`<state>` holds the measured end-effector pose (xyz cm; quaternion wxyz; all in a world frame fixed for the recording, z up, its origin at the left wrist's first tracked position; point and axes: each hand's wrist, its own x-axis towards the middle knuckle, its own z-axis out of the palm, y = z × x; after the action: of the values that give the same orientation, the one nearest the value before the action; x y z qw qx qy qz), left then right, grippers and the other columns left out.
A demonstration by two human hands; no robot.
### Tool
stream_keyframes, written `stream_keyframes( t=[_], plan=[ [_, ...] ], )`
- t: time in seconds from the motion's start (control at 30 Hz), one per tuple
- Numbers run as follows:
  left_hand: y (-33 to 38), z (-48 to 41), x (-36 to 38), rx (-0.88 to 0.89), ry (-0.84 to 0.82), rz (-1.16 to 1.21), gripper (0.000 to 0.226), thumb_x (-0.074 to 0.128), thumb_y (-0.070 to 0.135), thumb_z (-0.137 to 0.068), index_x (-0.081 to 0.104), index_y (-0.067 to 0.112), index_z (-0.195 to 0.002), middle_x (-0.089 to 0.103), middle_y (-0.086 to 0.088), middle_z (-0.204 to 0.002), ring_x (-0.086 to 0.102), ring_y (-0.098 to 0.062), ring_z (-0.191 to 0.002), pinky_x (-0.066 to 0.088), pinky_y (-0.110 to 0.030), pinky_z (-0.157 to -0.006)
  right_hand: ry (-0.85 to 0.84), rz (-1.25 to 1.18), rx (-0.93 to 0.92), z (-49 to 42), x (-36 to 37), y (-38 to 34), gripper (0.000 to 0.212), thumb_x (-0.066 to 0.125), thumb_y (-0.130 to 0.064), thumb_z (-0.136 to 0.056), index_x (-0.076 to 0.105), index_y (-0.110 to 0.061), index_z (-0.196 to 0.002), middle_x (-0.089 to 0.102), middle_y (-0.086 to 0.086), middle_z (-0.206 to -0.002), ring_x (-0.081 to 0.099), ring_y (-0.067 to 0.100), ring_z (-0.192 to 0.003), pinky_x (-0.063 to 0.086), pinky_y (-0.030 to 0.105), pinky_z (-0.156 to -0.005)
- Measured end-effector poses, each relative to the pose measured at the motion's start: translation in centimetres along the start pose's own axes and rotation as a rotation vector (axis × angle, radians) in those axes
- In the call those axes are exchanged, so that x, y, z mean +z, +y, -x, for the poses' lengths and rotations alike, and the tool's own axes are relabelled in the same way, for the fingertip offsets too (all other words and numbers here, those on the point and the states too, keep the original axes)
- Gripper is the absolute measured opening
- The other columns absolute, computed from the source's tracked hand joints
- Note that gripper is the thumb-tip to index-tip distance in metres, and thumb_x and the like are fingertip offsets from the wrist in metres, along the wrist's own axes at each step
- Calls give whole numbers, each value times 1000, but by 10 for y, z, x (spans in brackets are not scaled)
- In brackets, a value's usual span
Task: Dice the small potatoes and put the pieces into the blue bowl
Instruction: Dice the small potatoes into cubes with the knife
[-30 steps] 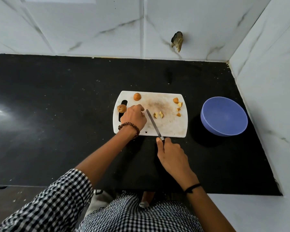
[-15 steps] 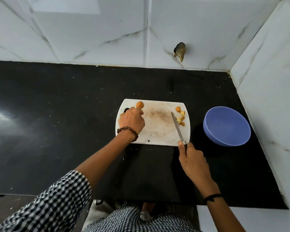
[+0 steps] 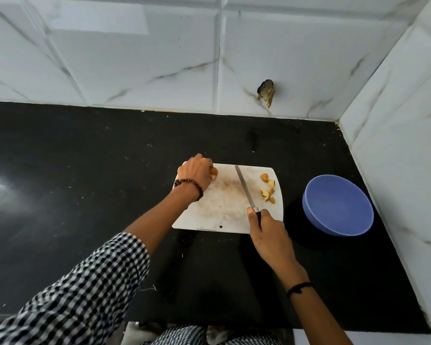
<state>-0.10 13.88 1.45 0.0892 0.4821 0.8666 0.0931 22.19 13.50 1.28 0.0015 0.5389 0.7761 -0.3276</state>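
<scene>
A white cutting board (image 3: 224, 210) lies on the black counter. My left hand (image 3: 197, 171) is curled over a small orange-brown potato (image 3: 213, 172) at the board's far left corner. My right hand (image 3: 268, 227) grips the black handle of a knife (image 3: 245, 189) at the board's near edge; its blade lies across the middle of the board, pointing away from me. Several diced potato pieces (image 3: 268, 188) sit along the board's right side. The blue bowl (image 3: 339, 205) stands to the right of the board and looks empty.
The black counter (image 3: 85, 183) runs far to the left. White marble-look tiled walls close it in at the back and right, with a broken hole in the back wall (image 3: 266, 92). The bowl stands close to the right wall.
The knife swept two loose pieces right into the pile, then swung back to the board's middle. My left hand moved from the left-edge potato to the one at the far corner.
</scene>
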Motion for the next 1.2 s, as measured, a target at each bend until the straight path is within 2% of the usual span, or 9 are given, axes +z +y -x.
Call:
stream_keyframes(
  t=[0.13,0.27,0.43,0.63,0.8,0.93,1.03,1.13,1.2],
  plan=[
    [5,16,5,177,-124,103,31,64,26,-88,61,25,-119,56,0,-114,58,-21,-102,50,-33,-79,-10,-26,14,-1,4,-4,46,27,-59,-103,51,-20,-100,58,0,-77,60,12,-71,52,35,-67],
    [9,32,16,233,-177,145,37,68,26,-86,60,28,-122,56,3,-114,58,-16,-102,52,-33,-82,5,-99,24,5,12,-5,47,28,-59,-103,53,-19,-98,61,0,-82,61,13,-78,54,40,-77],
    [4,38,21,181,-125,226,40,70,35,-83,59,27,-121,58,6,-114,58,-13,-102,53,-33,-79,-11,-147,48,10,21,-3,46,30,-60,-102,54,-21,-93,63,1,-80,63,14,-77,55,43,-78],
    [-3,43,23,123,-60,261,32,72,38,-81,67,25,-109,63,7,-104,55,-6,-87,45,-21,-70,-11,-202,38,14,22,-6,47,30,-57,-103,56,-19,-95,62,1,-76,63,13,-71,50,27,-62],
    [1,48,23,95,-16,282,28,70,39,-83,69,30,-109,66,11,-105,58,-5,-87,40,-18,-68,-15,-214,1,18,23,-10,43,31,-52,-104,55,-18,-93,56,0,-70,54,8,-61,41,21,-53],
    [6,51,19,33,-2,258,25,68,43,-84,72,33,-106,68,14,-103,56,-4,-82,28,-20,-64,-26,-175,-27,19,27,-14,44,30,-53,-104,55,-18,-98,59,1,-75,59,11,-66,46,25,-56],
    [8,51,18,6,-4,238,24,68,45,-83,73,33,-104,69,13,-101,49,-2,-77,29,-22,-66,-24,-128,-43,19,28,-16,44,29,-52,-104,55,-17,-101,61,1,-76,62,13,-68,52,31,-60],
    [10,51,20,-9,-30,240,24,68,43,-84,73,31,-103,68,13,-100,50,-2,-76,32,-21,-61,-21,-34,-42,19,28,-20,41,26,-51,-105,51,-18,-104,61,-1,-77,62,13,-68,55,32,-62],
    [11,50,20,-8,-38,238,22,69,42,-84,74,30,-102,68,13,-100,54,-4,-78,36,-21,-60,-27,84,-30,18,29,-23,37,25,-48,-106,47,-19,-109,59,-3,-78,60,11,-67,51,28,-57]
  ],
)
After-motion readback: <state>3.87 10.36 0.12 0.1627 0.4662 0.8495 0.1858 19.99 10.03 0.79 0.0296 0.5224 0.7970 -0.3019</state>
